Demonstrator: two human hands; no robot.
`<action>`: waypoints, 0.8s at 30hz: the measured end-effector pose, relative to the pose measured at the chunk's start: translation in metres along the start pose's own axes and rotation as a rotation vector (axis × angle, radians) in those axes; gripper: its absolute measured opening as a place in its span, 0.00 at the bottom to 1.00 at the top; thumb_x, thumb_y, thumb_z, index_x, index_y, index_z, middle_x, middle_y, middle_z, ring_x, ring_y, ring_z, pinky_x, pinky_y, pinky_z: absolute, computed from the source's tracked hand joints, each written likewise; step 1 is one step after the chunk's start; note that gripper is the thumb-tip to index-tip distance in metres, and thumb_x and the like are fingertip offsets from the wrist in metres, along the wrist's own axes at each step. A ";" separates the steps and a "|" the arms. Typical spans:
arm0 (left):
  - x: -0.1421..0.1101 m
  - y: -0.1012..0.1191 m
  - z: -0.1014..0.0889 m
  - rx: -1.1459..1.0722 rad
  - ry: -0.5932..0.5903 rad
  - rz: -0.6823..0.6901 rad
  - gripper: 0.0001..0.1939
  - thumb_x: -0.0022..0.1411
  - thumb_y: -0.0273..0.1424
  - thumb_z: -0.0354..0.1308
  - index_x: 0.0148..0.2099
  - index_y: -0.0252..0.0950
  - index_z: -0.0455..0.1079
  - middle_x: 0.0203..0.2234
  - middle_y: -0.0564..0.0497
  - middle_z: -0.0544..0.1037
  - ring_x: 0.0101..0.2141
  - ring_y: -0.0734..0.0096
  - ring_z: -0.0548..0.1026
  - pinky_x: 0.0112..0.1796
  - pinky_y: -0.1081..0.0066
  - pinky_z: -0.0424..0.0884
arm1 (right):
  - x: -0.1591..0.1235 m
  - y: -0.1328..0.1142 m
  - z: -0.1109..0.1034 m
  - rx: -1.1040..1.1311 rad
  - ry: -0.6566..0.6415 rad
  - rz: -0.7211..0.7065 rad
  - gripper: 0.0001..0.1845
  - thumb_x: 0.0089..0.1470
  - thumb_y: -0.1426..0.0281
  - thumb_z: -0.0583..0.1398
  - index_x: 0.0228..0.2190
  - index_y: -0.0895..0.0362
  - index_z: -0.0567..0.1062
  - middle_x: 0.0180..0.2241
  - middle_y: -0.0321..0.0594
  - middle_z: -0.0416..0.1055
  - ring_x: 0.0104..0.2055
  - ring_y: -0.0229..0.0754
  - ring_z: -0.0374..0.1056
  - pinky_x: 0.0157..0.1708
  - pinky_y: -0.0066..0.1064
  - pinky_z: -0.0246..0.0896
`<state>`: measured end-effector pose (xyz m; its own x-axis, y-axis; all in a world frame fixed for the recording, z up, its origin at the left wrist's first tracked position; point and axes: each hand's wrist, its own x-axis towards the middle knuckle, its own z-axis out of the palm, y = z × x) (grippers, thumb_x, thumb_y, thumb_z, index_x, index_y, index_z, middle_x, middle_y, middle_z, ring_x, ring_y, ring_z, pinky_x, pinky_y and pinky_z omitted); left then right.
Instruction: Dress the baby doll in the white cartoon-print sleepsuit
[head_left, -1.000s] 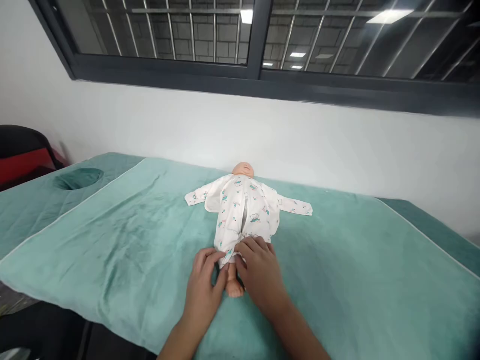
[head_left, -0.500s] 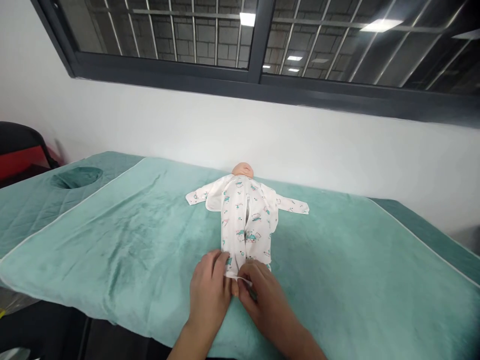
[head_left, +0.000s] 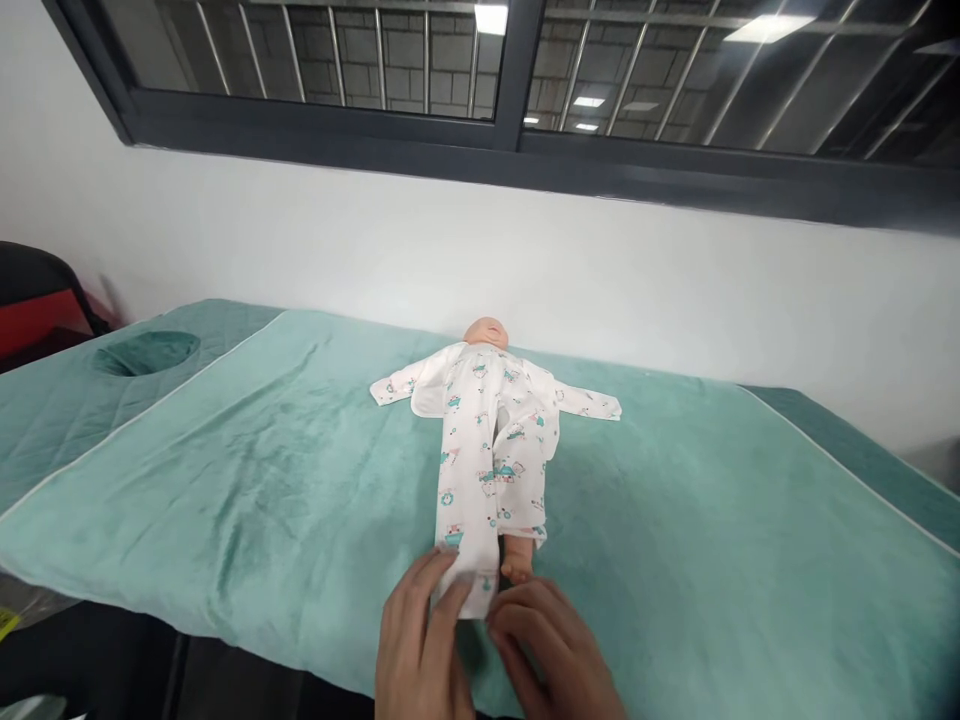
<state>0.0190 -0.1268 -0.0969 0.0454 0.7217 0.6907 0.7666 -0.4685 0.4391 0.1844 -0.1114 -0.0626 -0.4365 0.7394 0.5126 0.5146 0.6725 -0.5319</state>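
A baby doll (head_left: 486, 332) lies on its back, dressed in a white printed baby outfit (head_left: 472, 450) with both sleeves spread sideways. Its left-hand leg piece is stretched down flat and covers the foot inside. From the other, shorter leg piece a bare doll foot (head_left: 517, 558) sticks out. My left hand (head_left: 420, 635) is closed on the left edge of the long leg piece, thumb on top of the cloth. At the opposite corner of that hem, my right hand (head_left: 551, 645) pinches the cloth, just below the bare foot.
A green plush cover (head_left: 300, 480) spreads over the bed, with a round face hole (head_left: 146, 353) at the left. Behind it rise a white wall (head_left: 337, 240) and a dark window frame (head_left: 315, 130). A black and red chair (head_left: 41, 300) stands at far left.
Both hands have moved toward me, drawing the left-hand leg piece down longer. The foot at its hem is now covered, and the other foot has come into view.
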 end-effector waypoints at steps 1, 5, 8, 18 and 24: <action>0.002 0.003 0.000 -0.030 0.000 0.010 0.23 0.58 0.16 0.44 0.53 0.36 0.65 0.54 0.40 0.67 0.56 0.58 0.65 0.49 0.56 0.71 | -0.002 0.005 -0.003 -0.001 0.038 0.053 0.07 0.60 0.76 0.55 0.38 0.52 0.68 0.36 0.38 0.72 0.38 0.39 0.69 0.40 0.29 0.66; 0.023 0.016 0.008 -0.064 -0.061 0.134 0.23 0.58 0.18 0.48 0.55 0.37 0.65 0.52 0.44 0.70 0.58 0.56 0.63 0.54 0.52 0.66 | -0.006 0.031 -0.009 -0.168 0.182 0.341 0.10 0.58 0.74 0.56 0.42 0.52 0.70 0.41 0.40 0.72 0.42 0.41 0.71 0.40 0.31 0.67; 0.040 0.022 0.018 -0.059 -0.140 0.102 0.19 0.61 0.22 0.51 0.54 0.39 0.66 0.47 0.47 0.75 0.54 0.58 0.67 0.56 0.48 0.63 | -0.001 0.044 -0.004 -0.288 0.150 0.469 0.13 0.55 0.74 0.58 0.44 0.53 0.71 0.43 0.42 0.73 0.42 0.46 0.71 0.40 0.36 0.67; 0.041 0.017 0.023 -0.066 -0.322 -0.026 0.20 0.60 0.27 0.59 0.55 0.44 0.65 0.48 0.51 0.74 0.54 0.57 0.66 0.58 0.44 0.57 | 0.007 0.045 0.010 -0.040 0.228 0.681 0.08 0.57 0.66 0.57 0.38 0.54 0.73 0.35 0.41 0.75 0.37 0.46 0.71 0.37 0.36 0.65; 0.044 0.023 0.018 -0.083 -0.317 0.022 0.22 0.59 0.20 0.53 0.56 0.39 0.62 0.51 0.45 0.70 0.57 0.56 0.62 0.59 0.46 0.57 | -0.014 0.025 -0.005 0.447 0.272 0.540 0.06 0.58 0.64 0.58 0.36 0.54 0.71 0.34 0.39 0.72 0.38 0.40 0.69 0.41 0.29 0.66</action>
<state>0.0502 -0.0964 -0.0674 0.2680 0.8276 0.4931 0.7090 -0.5160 0.4807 0.2069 -0.1048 -0.0799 0.0188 0.9752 0.2203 0.2314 0.2101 -0.9499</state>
